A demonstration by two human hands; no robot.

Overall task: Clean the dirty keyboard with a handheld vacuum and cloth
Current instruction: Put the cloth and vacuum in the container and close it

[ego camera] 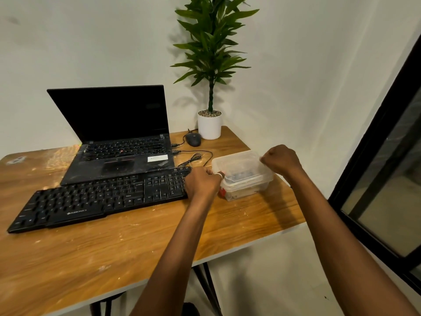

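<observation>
On my feed I see two arms, both bare from the bottom edge of the frame up to the hands. The left forearm (pixel 177 247) rises from bottom centre, long and slim, and looks broader close to the lens. The right forearm (pixel 337 224) comes in from the lower right corner and is thickest nearest the camera. The left hand (pixel 201 181), at mid-frame, wears one thin, pale, metallic ring (pixel 219 175); I cannot tell on which finger. The right hand (pixel 281 159), right of centre, shows me its back and knuckles.
</observation>
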